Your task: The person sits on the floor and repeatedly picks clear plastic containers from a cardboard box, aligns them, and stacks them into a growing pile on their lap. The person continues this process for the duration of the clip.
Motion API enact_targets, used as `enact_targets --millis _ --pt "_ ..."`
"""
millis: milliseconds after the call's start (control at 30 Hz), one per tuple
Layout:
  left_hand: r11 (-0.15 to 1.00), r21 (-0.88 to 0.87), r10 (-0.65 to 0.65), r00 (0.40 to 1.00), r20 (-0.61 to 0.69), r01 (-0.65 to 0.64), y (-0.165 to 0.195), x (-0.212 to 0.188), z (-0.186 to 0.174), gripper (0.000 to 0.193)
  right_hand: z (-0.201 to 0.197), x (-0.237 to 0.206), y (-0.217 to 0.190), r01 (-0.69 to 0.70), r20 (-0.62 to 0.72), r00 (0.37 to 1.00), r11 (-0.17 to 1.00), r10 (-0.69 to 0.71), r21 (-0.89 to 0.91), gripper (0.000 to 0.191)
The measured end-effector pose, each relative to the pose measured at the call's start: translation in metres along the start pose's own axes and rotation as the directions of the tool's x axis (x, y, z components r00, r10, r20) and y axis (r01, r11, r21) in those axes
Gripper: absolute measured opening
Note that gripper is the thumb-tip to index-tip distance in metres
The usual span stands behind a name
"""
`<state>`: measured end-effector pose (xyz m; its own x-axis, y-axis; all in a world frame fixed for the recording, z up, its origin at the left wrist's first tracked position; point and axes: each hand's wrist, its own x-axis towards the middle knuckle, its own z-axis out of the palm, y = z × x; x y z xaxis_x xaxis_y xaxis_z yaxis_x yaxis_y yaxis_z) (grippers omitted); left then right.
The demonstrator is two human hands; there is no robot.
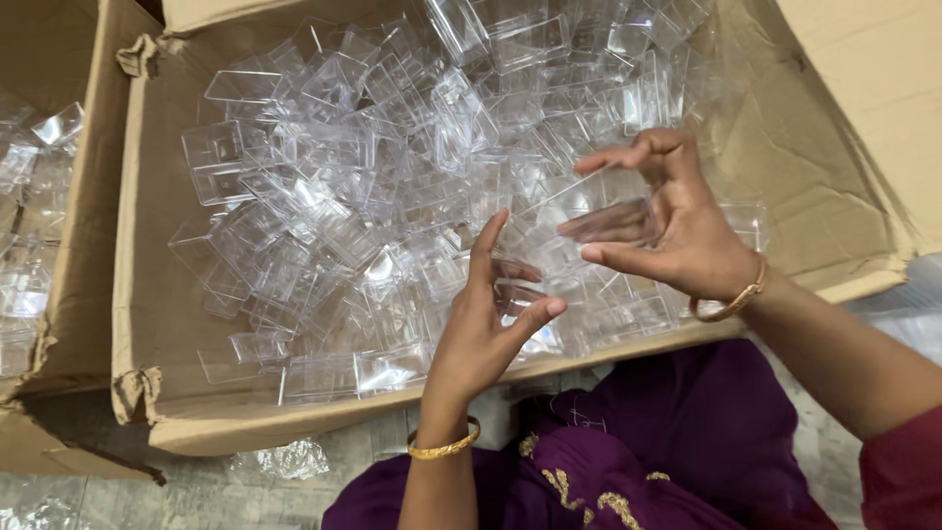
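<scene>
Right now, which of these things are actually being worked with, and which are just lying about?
In use:
- right hand, holding a clear plastic piece
- left hand, over the pile of clear pieces
- the big cardboard box holding that pile

Lying about:
- second box alongside
- crumpled plastic wrap on the floor

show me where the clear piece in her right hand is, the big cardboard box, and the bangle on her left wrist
clear plastic piece (606,208): head view, its flat face between the fingers.
cardboard box (147,294): head view, bare left wall.
left-wrist bangle (444,448): head view, front of the gold band.
</scene>
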<state>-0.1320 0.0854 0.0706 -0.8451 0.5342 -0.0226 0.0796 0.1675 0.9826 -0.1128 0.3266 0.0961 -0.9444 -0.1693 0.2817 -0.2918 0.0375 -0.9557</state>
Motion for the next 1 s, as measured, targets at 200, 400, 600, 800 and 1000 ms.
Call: enact_targets --millis 200,400,600,800,1000 --pt "0.897 -0.423 0.036 0.973 -0.229 -0.132 -0.008 0.002 -0.009 0.094 0.039 -0.007 0.006 -0.167 0.009 0.986 0.986 0.167 -0.007 0.03" --pt "0.715 -0.637 0.044 0.928 -0.371 -0.288 -0.027 -0.007 -0.043 0.056 0.007 0.063 0.028 -0.116 0.464 0.878 0.993 0.116 -0.029 0.064" --pt "0.934 -0.296 0.068 0.913 -0.402 -0.2 -0.028 -0.017 -0.069 0.06 -0.051 0.201 0.13 0.414 0.436 0.9 -0.312 -0.002 -0.855 0.038" --pt "0.994 -0.06 -0.113 0.87 -0.479 0.096 -0.017 -0.012 -0.065 0.085 -0.001 0.142 0.071 -0.271 -0.067 0.963 0.93 0.262 -0.249 0.021" --pt "0.976 -0.203 -0.002 0.929 -0.369 -0.079 -0.019 -0.017 -0.058 0.087 0.062 0.075 0.024 -0.068 0.449 0.842 0.884 0.3 -0.463 0.038"
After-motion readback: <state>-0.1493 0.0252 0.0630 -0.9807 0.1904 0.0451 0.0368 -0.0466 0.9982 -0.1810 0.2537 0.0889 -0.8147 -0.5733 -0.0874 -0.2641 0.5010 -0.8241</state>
